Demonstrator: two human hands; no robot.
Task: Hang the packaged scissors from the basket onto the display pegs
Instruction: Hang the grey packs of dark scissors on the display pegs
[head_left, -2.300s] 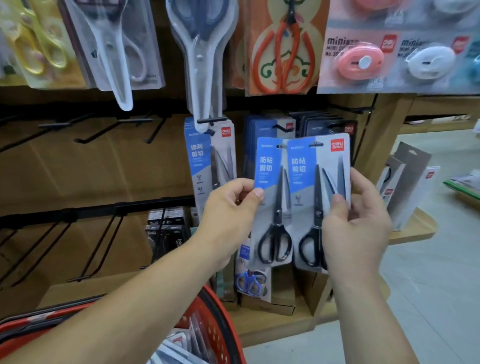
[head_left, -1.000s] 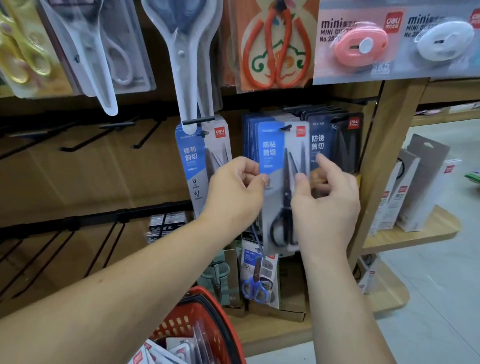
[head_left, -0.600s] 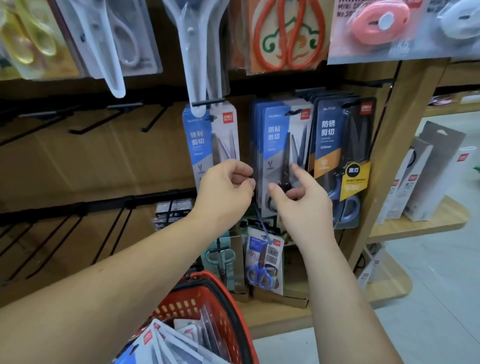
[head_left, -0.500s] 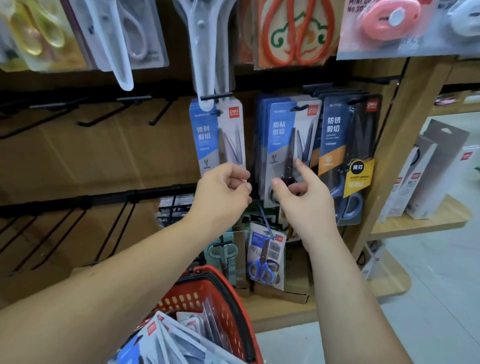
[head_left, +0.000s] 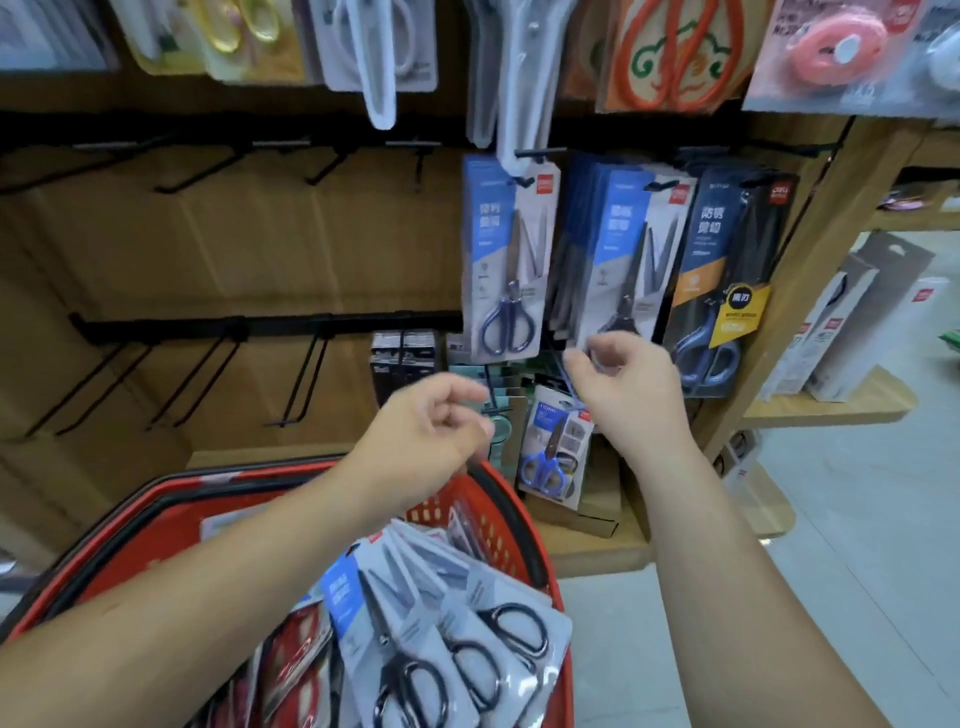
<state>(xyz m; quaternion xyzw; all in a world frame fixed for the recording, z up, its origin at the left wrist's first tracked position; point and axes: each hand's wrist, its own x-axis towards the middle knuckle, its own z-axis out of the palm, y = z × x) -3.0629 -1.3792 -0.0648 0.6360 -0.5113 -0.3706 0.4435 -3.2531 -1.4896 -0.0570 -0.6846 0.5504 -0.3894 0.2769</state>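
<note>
red basket (head_left: 491, 525) at lower centre holds packaged scissors (head_left: 441, 623). one hung pack (head_left: 623, 260) sits on the centre peg. left hand (head_left: 431, 431) and right hand (head_left: 628, 384) hover apart, loosely curled, empty. bare pegs (head_left: 306, 374) leave room at left.

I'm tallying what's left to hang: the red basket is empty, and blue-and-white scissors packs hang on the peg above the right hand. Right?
Not quite: the head view shows the red basket holds several packaged scissors with black handles. The blue-and-white scissors packs do hang on the peg above the right hand.
</note>
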